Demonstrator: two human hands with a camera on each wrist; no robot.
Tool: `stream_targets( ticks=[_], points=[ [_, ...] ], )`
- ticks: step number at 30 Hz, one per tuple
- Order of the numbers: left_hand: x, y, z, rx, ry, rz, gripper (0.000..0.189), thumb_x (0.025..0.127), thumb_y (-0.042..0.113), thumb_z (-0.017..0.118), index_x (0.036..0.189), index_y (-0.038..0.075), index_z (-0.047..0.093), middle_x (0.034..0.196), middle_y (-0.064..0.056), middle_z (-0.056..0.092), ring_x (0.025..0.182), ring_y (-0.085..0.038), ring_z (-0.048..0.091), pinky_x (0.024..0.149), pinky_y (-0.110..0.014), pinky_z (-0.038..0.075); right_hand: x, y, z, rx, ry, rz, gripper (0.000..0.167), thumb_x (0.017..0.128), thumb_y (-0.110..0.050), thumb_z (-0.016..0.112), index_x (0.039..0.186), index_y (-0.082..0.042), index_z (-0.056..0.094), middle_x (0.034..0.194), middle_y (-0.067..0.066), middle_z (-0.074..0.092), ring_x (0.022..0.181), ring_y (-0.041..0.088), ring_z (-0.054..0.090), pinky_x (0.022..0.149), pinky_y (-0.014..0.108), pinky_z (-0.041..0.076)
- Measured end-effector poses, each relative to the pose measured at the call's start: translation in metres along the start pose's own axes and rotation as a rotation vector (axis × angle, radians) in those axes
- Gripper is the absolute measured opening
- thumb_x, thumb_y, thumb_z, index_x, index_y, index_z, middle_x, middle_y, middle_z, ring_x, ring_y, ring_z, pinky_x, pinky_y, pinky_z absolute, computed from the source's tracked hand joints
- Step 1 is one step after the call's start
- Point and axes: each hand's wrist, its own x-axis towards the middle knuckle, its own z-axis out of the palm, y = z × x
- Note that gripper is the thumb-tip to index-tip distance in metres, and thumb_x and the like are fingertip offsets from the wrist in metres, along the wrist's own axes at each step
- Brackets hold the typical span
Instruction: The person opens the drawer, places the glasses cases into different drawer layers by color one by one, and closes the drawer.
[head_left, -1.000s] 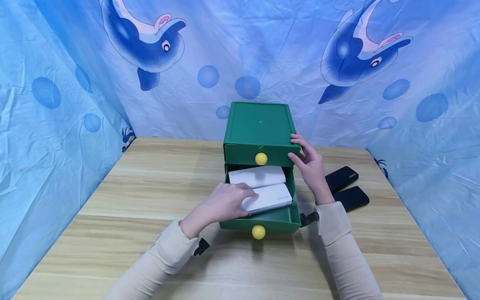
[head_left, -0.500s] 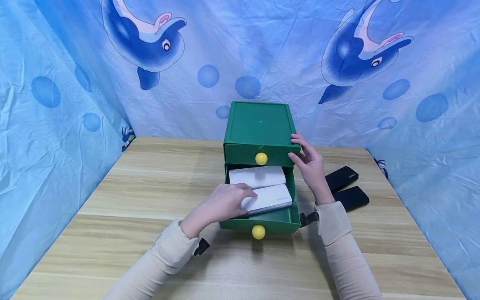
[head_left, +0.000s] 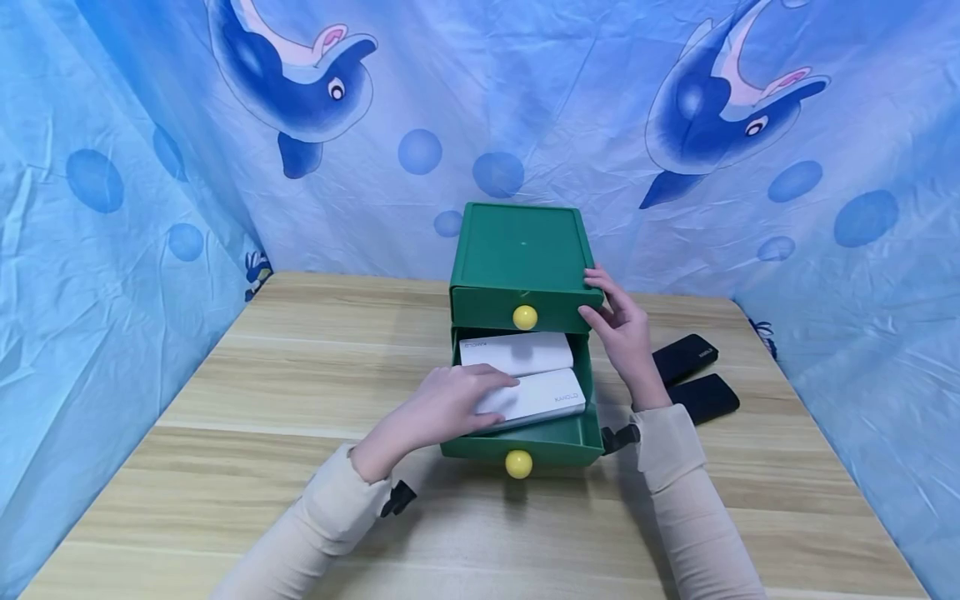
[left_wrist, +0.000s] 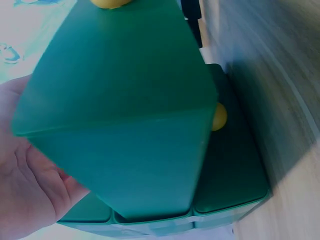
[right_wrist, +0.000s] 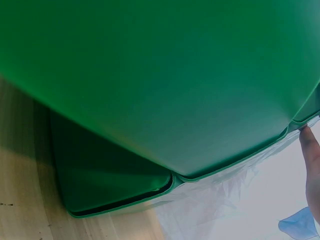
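A green drawer cabinet [head_left: 525, 242] with yellow knobs stands mid-table. Its middle drawer [head_left: 521, 446] is pulled out and holds two white oblong blocks, rounded and printed with letters, like power banks. The rear white block [head_left: 517, 352] lies deeper in; the front white block [head_left: 546, 395] lies beside it. On the front block's left end is my left hand [head_left: 450, 404], thumb apart from the fingers. The left wrist view shows that palm [left_wrist: 30, 185] beside the drawer's outer wall. My right hand [head_left: 622, 333] grips the cabinet's upper right corner, thumb on the front, fingers along the side.
Two black oblong blocks lie to the right: the farther black block [head_left: 684, 357] and the nearer black block [head_left: 703, 398]. A lower drawer [left_wrist: 232, 160] with a yellow knob is shut beneath. Behind the table [head_left: 300, 375] hangs a blue dolphin-print cloth [head_left: 525, 100].
The left thumb has come up and away from the front white block's near edge, and the left wrist has shifted slightly left. Right hand, drawer and blocks stay essentially in place.
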Motion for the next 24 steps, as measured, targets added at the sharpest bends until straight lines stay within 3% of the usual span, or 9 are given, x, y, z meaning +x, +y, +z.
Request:
stream_targets(
  ticks=[6, 15, 19, 24],
  points=[
    [-0.009, 0.003, -0.007, -0.093, 0.051, 0.017, 0.042, 0.086, 0.028, 0.074, 0.126, 0.014, 0.065, 0.122, -0.002, 0.069, 0.110, -0.019, 0.066, 0.088, -0.036, 0.056, -0.001, 0.000, -0.001, -0.008, -0.010, 0.027, 0.048, 0.095, -0.012, 0.061, 0.141, -0.010, 0.050, 0.156, 0.003, 0.037, 0.148, 0.014, 0.026, 0.110, 0.027, 0.041],
    [-0.022, 0.009, -0.016, -0.269, 0.144, 0.099, 0.039, 0.087, 0.021, 0.072, 0.124, 0.010, 0.065, 0.117, -0.004, 0.071, 0.095, -0.018, 0.070, 0.077, -0.029, 0.057, 0.000, 0.000, 0.000, -0.001, -0.003, 0.019, 0.044, 0.095, -0.011, 0.062, 0.138, -0.006, 0.052, 0.153, 0.004, 0.041, 0.148, 0.013, 0.027, 0.109, 0.026, 0.041],
    [-0.027, 0.012, -0.017, -0.384, 0.131, 0.111, 0.037, 0.087, 0.017, 0.072, 0.123, 0.009, 0.066, 0.117, -0.005, 0.071, 0.095, -0.018, 0.070, 0.082, -0.025, 0.057, 0.000, 0.000, 0.000, -0.003, 0.002, 0.006, 0.041, 0.095, -0.010, 0.062, 0.134, -0.002, 0.054, 0.151, 0.005, 0.044, 0.148, 0.013, 0.027, 0.109, 0.025, 0.042],
    [-0.034, 0.014, -0.017, -0.525, 0.067, 0.082, 0.037, 0.088, 0.016, 0.072, 0.124, 0.008, 0.065, 0.116, -0.005, 0.071, 0.093, -0.014, 0.070, 0.082, -0.024, 0.057, 0.000, 0.001, 0.000, 0.001, 0.006, -0.003, 0.040, 0.094, -0.008, 0.062, 0.133, -0.001, 0.054, 0.151, 0.006, 0.044, 0.148, 0.014, 0.028, 0.109, 0.025, 0.042]
  ],
)
